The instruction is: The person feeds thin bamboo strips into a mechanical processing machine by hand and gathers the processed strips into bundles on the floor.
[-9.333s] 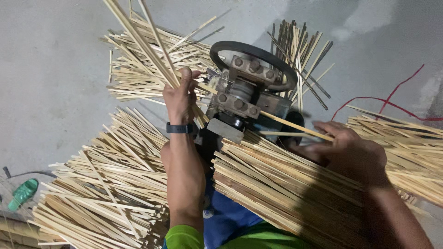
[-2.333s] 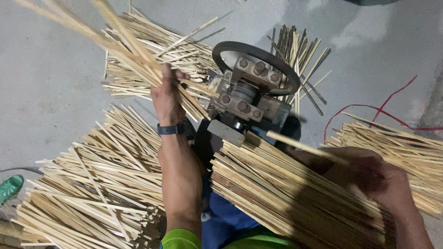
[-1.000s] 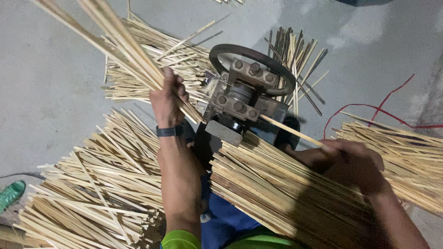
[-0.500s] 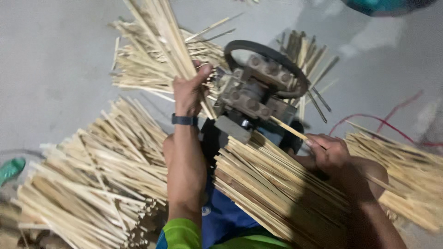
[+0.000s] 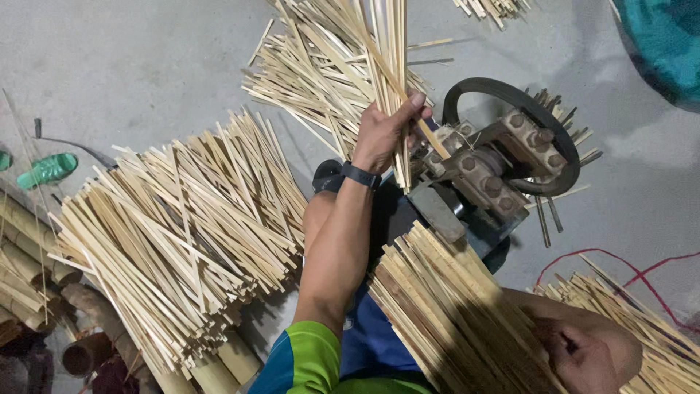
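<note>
- Bamboo everywhere: a huge heap of pale split strips [image 5: 182,241] fans out over the concrete floor [image 5: 109,66], left of the person's left forearm.
- another thick bundle of strips [image 5: 452,314] lies across the lap, long axis running from bottom right up toward the little roller machine [image 5: 488,168].
- right hand [image 5: 590,350] rests at that bundle's near end, lower right; fingers are mostly hidden, so can't tell the grip.
- left hand [image 5: 386,131] is the one right by the machine, fingers closed tight around a bunch of thin slivers [image 5: 386,51] standing nearly upright, lower tips just beside the rollers.
</note>
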